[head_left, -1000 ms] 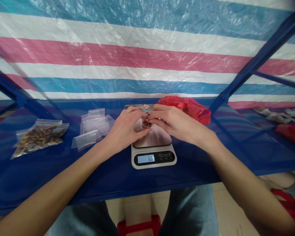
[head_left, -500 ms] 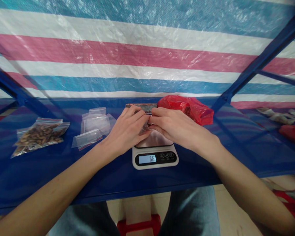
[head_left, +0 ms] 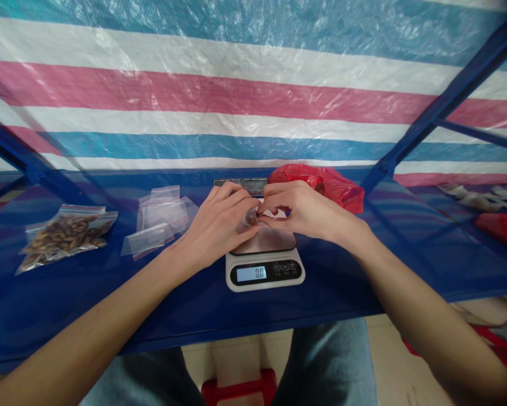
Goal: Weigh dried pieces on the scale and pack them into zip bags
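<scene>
Over the digital kitchen scale [head_left: 265,274] my two hands meet. My left hand [head_left: 221,217] is closed on a small clear plastic bag [head_left: 250,216], mostly hidden by the fingers. The thumb and fingertips of my right hand [head_left: 293,206] pinch at the edge of that same bag; whether they also hold something small is hard to see. The scale's lit display reads 0.0, and its shiny plate shows below my hands. To the left lies a loose stack of clear zip bags [head_left: 162,211].
Filled zip bags of brown dried pieces [head_left: 67,234] lie at the far left. A red plastic bag [head_left: 321,183] sits behind my right hand, beside a dark flat box [head_left: 245,185]. Blue metal posts [head_left: 422,129] frame the blue shelf [head_left: 185,310], with a striped tarp [head_left: 219,121] behind.
The scale's reading has gone from 6.6 to 0.0. My right hand's fingers have opened into a looser pinch at the bag, while my left hand stays nearly still.
</scene>
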Available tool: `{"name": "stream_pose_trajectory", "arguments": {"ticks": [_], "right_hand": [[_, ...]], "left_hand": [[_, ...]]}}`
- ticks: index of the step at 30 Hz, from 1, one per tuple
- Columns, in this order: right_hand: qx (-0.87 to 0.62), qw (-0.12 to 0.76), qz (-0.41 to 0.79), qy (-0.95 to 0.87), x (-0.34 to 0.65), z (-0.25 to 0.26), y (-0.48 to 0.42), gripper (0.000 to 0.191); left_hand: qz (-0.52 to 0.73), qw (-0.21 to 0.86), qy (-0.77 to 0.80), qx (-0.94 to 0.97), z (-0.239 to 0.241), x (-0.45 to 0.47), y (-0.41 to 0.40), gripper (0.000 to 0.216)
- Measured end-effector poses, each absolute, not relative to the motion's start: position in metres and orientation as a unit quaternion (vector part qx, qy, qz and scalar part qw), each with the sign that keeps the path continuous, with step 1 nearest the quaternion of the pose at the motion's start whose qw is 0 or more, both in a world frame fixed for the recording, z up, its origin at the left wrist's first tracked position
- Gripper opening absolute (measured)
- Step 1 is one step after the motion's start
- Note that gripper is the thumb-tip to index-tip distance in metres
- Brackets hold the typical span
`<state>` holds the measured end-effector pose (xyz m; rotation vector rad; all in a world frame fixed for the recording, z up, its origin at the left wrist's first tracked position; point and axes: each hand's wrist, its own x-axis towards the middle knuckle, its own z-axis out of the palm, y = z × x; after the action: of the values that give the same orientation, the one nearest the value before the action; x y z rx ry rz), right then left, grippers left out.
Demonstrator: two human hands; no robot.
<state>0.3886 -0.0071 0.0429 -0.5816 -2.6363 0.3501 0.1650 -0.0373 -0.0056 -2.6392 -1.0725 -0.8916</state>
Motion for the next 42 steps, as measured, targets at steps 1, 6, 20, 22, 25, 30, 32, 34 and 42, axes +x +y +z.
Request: {"name": "stream_pose_trajectory", "arguments": {"ticks": [1,6,20,22,25,30,32,34,42], "right_hand": [[-0.207,0.216,0.132,-0.945,0.389,0.043,-0.006,0.022],[-0.200,0.237,0.168,-0.936,0.388,0.041,-0.004,0.015],[-0.249,0.317,0.301,-0.864,0.405,0.042,0.005,0.013],[-0.277,0.347,0.294,-0.847,0.414,0.049,0.004,0.011],[-0.322,0.403,0.250,-0.820,0.439,0.062,0.005,0.008],[-0.369,0.483,0.179,-0.774,0.486,0.071,0.012,0.008],[-0.406,0.456,0.156,-0.777,0.496,0.070,0.016,0.012],[-0.448,0.396,0.146,-0.789,0.501,0.067,0.021,0.017],[-0.527,0.134,0.166,-0.823,0.497,0.033,0.046,0.012]], "left_hand": [[-0.297,0.074,-0.361,-0.881,-0.005,0.165,-0.037,0.025],[-0.292,0.056,-0.370,-0.880,-0.003,0.166,-0.038,0.023],[-0.327,-0.103,-0.406,-0.847,-0.003,0.168,-0.041,0.023],[-0.337,-0.142,-0.417,-0.832,-0.003,0.169,-0.043,0.022],[-0.349,-0.163,-0.417,-0.823,-0.006,0.168,-0.043,0.024],[-0.330,-0.160,-0.417,-0.832,-0.007,0.162,-0.040,0.045],[-0.330,-0.157,-0.416,-0.833,-0.003,0.159,-0.039,0.061],[-0.348,-0.156,-0.417,-0.825,0.002,0.156,-0.039,0.067],[-0.378,-0.168,-0.422,-0.807,0.004,0.145,-0.041,0.064]]}}
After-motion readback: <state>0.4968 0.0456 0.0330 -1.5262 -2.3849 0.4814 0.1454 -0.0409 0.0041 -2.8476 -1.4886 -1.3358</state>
